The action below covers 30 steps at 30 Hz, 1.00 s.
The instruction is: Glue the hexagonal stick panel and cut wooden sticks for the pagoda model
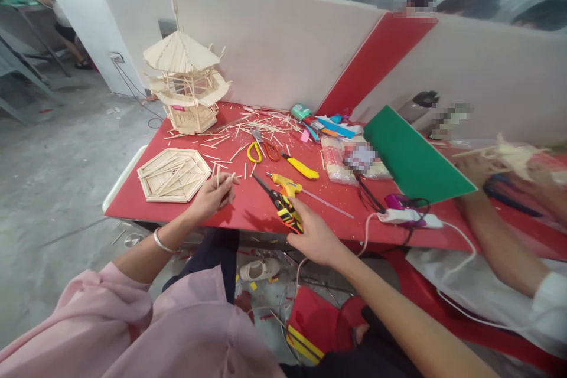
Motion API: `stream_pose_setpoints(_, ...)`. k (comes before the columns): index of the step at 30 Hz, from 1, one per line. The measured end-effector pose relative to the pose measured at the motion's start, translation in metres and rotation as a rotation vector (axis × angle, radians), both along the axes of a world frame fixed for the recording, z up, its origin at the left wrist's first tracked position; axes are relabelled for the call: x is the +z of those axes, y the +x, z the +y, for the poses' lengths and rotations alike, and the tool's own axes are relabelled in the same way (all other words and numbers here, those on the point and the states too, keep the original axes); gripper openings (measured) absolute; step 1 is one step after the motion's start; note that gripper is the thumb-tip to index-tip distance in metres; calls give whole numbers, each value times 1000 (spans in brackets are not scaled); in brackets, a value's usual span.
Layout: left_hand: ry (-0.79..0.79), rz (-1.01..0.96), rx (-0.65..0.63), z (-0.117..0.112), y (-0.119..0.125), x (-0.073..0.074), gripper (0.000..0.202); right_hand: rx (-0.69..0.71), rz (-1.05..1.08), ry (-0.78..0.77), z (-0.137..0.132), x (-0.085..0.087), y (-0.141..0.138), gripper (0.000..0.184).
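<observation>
My left hand is closed around short wooden sticks, their ends poking up past the fingers. It hovers at the right edge of a flat hexagonal stick panel with loose sticks lying across it. In my right hand is a pair of pliers with black-and-yellow handles, its narrow dark jaws pointing up and left toward the left hand. A yellow glue gun lies just beyond the pliers, a long clear glue stick trailing from it.
A stick-built pavilion stands at the back left of the red table. Scissors, a yellow box cutter and scattered sticks lie mid-table. Rightward are stick packs, a green board, a power strip and a co-worker's arm.
</observation>
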<state>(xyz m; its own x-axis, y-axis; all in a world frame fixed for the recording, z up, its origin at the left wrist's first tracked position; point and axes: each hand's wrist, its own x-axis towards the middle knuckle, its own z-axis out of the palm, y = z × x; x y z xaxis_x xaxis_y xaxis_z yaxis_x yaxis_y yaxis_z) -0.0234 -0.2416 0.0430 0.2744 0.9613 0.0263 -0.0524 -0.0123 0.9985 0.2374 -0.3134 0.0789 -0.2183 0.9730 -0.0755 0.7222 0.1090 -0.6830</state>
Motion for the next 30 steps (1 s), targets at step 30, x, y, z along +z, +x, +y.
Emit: stream_pose_setpoints(30, 526, 904, 223, 98, 41, 61, 29, -63, -602, 35, 35, -11, -53, 68)
